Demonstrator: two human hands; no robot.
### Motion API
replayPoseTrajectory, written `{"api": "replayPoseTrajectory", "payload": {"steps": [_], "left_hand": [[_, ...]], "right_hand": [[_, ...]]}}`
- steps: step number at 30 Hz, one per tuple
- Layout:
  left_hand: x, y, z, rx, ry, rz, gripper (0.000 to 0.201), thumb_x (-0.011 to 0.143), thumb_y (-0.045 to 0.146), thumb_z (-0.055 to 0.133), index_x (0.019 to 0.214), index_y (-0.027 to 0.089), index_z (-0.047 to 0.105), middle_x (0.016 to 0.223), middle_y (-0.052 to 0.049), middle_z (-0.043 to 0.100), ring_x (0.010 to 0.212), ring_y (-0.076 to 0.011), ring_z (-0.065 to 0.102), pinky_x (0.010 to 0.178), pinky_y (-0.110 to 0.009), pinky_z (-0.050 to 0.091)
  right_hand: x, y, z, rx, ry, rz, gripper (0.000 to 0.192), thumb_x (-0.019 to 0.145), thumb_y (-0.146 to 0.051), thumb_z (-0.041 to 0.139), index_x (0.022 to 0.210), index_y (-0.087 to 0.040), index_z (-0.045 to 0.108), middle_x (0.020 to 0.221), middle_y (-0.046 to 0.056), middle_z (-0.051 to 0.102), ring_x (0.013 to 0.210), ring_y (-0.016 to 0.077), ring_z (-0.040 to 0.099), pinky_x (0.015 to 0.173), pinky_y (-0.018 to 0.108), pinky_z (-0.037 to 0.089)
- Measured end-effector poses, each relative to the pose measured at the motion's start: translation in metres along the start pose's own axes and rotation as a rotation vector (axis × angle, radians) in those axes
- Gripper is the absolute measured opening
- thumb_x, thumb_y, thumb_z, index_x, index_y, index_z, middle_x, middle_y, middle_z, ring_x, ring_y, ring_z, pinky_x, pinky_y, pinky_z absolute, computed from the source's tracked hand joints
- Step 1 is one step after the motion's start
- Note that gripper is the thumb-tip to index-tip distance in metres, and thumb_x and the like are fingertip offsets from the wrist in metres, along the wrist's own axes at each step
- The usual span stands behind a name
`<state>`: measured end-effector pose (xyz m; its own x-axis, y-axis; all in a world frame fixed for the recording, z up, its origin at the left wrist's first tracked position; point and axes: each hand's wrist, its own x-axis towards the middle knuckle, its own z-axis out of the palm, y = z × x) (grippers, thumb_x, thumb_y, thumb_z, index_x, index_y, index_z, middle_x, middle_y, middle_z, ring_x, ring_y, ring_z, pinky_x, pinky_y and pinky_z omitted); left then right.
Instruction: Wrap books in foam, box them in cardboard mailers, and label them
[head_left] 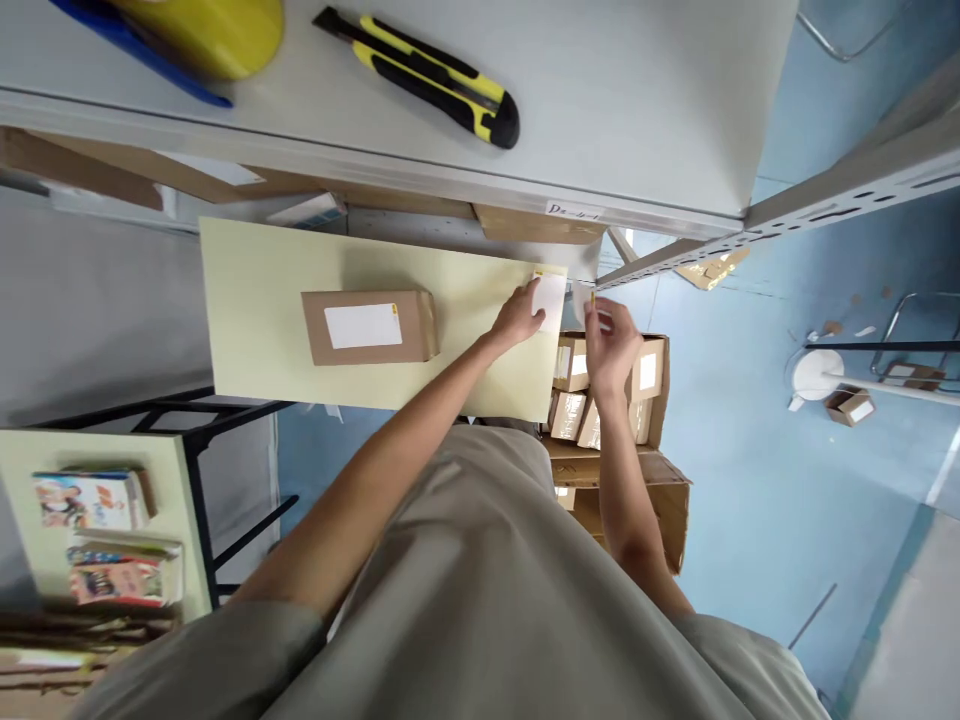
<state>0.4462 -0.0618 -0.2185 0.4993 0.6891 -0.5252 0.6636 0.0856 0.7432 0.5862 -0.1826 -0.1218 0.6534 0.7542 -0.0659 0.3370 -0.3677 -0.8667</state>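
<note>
On the pale yellow board [262,385] lies a closed brown cardboard box [367,352] with a white label [360,326] on its top. My left hand [517,315] rests at the board's right end, thumb and index finger apart and touching a white paper label [550,300]. Just past the board's edge, my right hand [613,345] pinches a thin white label [581,302] with a small yellow mark. Part of that label is hidden behind the fingers.
A shelf [637,110] above the board carries a yellow-black utility knife [427,75] and a yellow roll [217,35]. Below my right hand, an open carton [660,415] holds several small boxes. Books [94,500] lie on another table at left. A metal post [847,195] rises at right.
</note>
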Motion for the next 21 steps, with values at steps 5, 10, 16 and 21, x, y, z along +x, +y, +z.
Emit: {"api": "replayPoseTrajectory", "payload": {"steps": [5, 10, 16, 21], "left_hand": [[-0.113, -0.034, -0.067, -0.502, 0.013, -0.073, 0.027, 0.088, 0.042, 0.08, 0.101, 0.018, 0.077, 0.103, -0.011, 0.084, 0.09, -0.023, 0.08, 0.08, -0.035, 0.067], [-0.224, -0.056, -0.114, -0.664, 0.214, -0.211, 0.04, 0.08, 0.055, 0.088, 0.087, 0.018, 0.077, 0.097, -0.012, 0.084, 0.075, -0.0182, 0.074, 0.058, -0.026, 0.056], [-0.292, -0.083, -0.137, -0.698, 0.431, -0.218, 0.044, 0.077, 0.061, 0.087, 0.084, 0.019, 0.076, 0.094, -0.01, 0.083, 0.073, -0.0179, 0.072, 0.052, -0.024, 0.052], [-0.326, -0.115, -0.154, -0.747, 0.525, -0.202, 0.038, 0.081, 0.057, 0.081, 0.082, 0.019, 0.076, 0.096, -0.011, 0.084, 0.075, -0.0185, 0.075, 0.053, -0.025, 0.053]], "right_hand": [[-0.037, -0.007, 0.031, 0.285, -0.198, 0.259, 0.056, 0.09, -0.077, 0.079, 0.099, -0.022, 0.076, 0.092, 0.005, 0.079, 0.087, 0.0229, 0.075, 0.072, 0.037, 0.071], [-0.052, -0.019, 0.087, 0.386, -0.461, 0.357, 0.062, 0.079, -0.082, 0.085, 0.097, -0.024, 0.073, 0.092, 0.001, 0.077, 0.086, 0.0176, 0.072, 0.067, 0.031, 0.073], [-0.082, -0.055, 0.148, 0.37, -0.711, 0.292, 0.062, 0.077, -0.082, 0.088, 0.096, -0.024, 0.074, 0.093, 0.0, 0.078, 0.085, 0.0173, 0.073, 0.064, 0.028, 0.072], [-0.103, -0.07, 0.193, 0.311, -0.802, 0.164, 0.057, 0.085, -0.08, 0.083, 0.097, -0.024, 0.074, 0.093, 0.001, 0.078, 0.087, 0.0187, 0.074, 0.07, 0.032, 0.072]]}}
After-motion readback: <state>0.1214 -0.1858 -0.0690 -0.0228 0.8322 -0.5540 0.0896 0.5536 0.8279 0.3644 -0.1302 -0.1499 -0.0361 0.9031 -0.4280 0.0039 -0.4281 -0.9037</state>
